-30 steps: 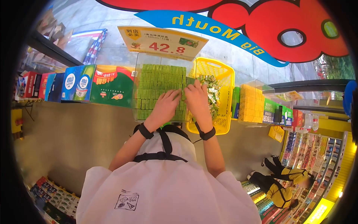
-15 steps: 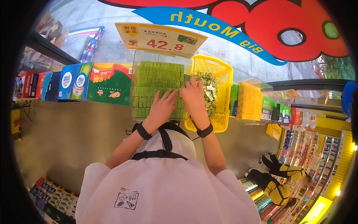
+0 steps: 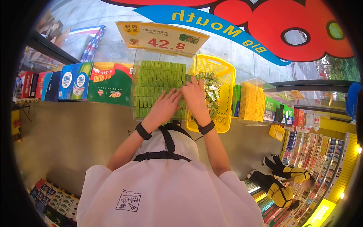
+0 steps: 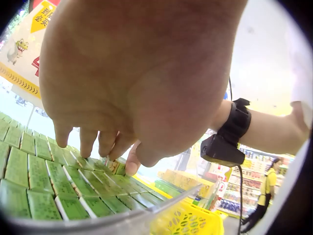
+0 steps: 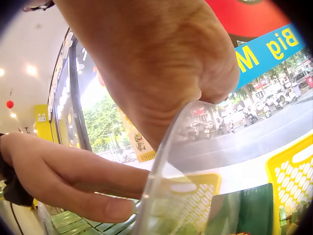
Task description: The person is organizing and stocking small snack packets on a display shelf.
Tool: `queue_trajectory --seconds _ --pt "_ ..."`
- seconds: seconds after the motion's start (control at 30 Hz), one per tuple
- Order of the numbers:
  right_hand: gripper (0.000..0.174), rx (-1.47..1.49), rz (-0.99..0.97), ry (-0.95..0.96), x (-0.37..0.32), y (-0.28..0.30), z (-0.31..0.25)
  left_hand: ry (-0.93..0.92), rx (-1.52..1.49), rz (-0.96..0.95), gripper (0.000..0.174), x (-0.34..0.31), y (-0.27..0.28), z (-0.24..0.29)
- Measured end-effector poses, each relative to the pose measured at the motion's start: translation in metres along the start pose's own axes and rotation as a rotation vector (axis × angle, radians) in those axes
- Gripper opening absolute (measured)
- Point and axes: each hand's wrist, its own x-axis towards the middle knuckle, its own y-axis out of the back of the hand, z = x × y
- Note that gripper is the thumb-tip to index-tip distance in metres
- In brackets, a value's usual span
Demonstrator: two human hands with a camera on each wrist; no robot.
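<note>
Clear, stiff plastic forms the tall-walled box [image 3: 162, 56] in the head view, and inside it stand tight rows of small, bright-green oblong packs [image 3: 160, 73]. The left hand [image 3: 164, 108] lies over the packs in the box, fingers fairly straight and clasped round nothing visible. The right hand [image 3: 196, 99] is bent over the box's right edge; whether its fingertips pinch a pack or are apart, I cannot tell. Just right of the box is a yellow, perforated plastic basket [image 3: 225, 89] with a jumbled heap of green-and-white small packs [image 3: 211, 92] inside. A sideways push from the left hand could make a row buckle or topple, since the packs stand so close; one nudged at the right edge could slip down between box and basket.

From the left wrist, the packs in the box look flat-faced and glossy, with pale edges and thin gaps, so fingertips might skid or lift two together. One small green-and-yellow pack [image 4: 115, 167] sits slightly proud among the fingertips, though the overlap hides whose grip, if any, is on it.

From the right wrist, the box's curved, hard rim stands right against the right forearm; leaning on it could tilt or shift the box.
</note>
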Motion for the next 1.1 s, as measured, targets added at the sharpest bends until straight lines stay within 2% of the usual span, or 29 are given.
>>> queue_trajectory --seconds 0.07,0.27,0.33,0.47,0.63,0.73,0.87,0.93,1.1 --pt "0.005 0.013 -0.03 0.0 0.0 0.0 0.001 -0.027 -0.013 -0.016 0.058 0.0 0.001 0.0" --pt "0.005 0.056 0.186 -0.04 -0.015 0.001 -0.01 -0.033 0.064 -0.042 0.053 -0.001 -0.003 -0.001" --pt "0.006 0.042 0.115 -0.049 -0.026 0.015 -0.018 -0.032 0.112 -0.061 0.054 -0.002 -0.007 -0.002" --pt "0.007 -0.075 0.121 -0.079 -0.032 0.006 -0.034 -0.015 0.147 -0.034 0.056 -0.001 -0.012 -0.001" --pt "0.011 -0.153 0.068 -0.112 -0.03 0.0 -0.042 0.018 0.169 -0.11 0.065 0.002 -0.008 -0.002" --pt "0.014 -0.142 -0.01 -0.104 -0.029 0.0 -0.04 0.014 0.152 -0.107 0.065 0.002 -0.01 -0.001" --pt "0.016 -0.125 -0.01 -0.121 -0.027 -0.004 -0.04 -0.011 0.184 -0.115 0.066 0.001 -0.013 -0.003" --pt "0.016 -0.103 -0.101 -0.165 -0.022 0.005 -0.039 0.004 0.151 -0.147 0.064 0.001 -0.011 -0.003" --pt "0.016 -0.151 -0.077 -0.138 -0.025 -0.012 -0.036 0.018 0.115 -0.131 0.061 -0.001 -0.011 -0.003"
